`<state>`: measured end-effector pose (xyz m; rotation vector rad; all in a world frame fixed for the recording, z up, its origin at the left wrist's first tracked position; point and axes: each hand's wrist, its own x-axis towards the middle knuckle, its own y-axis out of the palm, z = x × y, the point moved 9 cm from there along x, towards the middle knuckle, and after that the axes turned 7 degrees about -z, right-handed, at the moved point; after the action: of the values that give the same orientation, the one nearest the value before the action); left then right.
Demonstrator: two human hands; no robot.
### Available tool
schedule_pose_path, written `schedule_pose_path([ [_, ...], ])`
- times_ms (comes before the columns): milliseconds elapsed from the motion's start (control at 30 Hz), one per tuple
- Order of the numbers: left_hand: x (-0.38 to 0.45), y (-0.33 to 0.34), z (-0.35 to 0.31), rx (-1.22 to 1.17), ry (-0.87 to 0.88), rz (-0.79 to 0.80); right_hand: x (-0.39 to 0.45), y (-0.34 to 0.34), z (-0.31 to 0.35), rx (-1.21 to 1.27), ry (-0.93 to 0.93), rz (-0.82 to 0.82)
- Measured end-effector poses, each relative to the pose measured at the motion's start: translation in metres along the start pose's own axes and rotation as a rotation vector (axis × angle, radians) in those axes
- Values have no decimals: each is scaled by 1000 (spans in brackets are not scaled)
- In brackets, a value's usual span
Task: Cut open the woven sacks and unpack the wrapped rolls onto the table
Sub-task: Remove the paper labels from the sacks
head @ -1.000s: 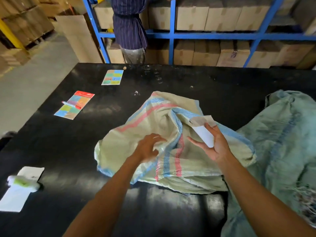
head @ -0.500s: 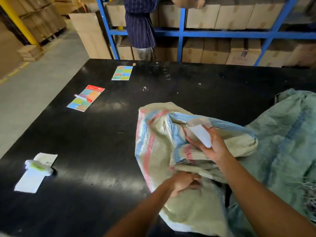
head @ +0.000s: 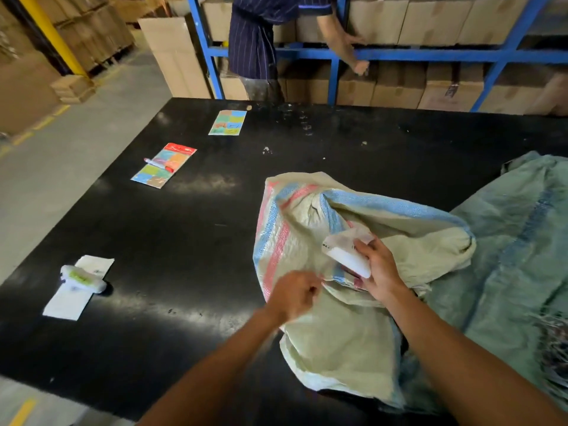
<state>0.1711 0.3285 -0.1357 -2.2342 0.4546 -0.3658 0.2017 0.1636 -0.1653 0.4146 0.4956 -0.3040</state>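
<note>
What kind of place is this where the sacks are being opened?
Most likely a warehouse or packing floor. Blue steel racking holds rows of cardboard cartons, more cartons are stacked beside a concrete aisle, and woven sacks lie on a big black work table.

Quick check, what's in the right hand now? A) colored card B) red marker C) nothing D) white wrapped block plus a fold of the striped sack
D: the right hand grips a white wrapped block against the beige striped sack; the red marker lies on a colored card far off on the table.
</note>
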Motion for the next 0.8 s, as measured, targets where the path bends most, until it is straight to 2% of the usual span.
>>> schedule_pose_path([
  [33, 7, -12, 4, 130, 83, -43, 0, -1, 3, 37, 4, 9],
  [67, 15, -12, 9, 263, 135, 17, 2, -3, 6, 87, 9, 7],
  [133, 19, 22, 44, 444, 74, 384, 4, -5, 14, 154, 23, -7],
  [167, 16, 38, 60, 457, 31, 510, 5, -5, 18, 164, 31, -12],
  [200, 12, 50, 72, 441, -21, 559, 6, -4, 22, 160, 31, -5],
  [267, 2, 65, 95, 423, -151, 544, 13, -3, 27, 152, 28, -1],
  [400, 6, 53, 141, 433, -436, 360, 28, 18, 36, 209, 32, 79],
  [533, 25, 31, 182, 314, -727, 185, 35, 57, 43, 199, 22, 179],
  [633, 38, 45, 177, 303, -689, 219, 35, 86, 46, 102, 11, 252],
  [700, 44, 59, 166, 291, -574, 264, 34, 103, 42, 16, 19, 294],
  [767, 46, 52, 142, 225, -424, 285, 40, 105, 31, -75, 32, 267],
  [800, 46, 38, 129, 218, -353, 232, 45, 101, 24, -116, 39, 237],
])
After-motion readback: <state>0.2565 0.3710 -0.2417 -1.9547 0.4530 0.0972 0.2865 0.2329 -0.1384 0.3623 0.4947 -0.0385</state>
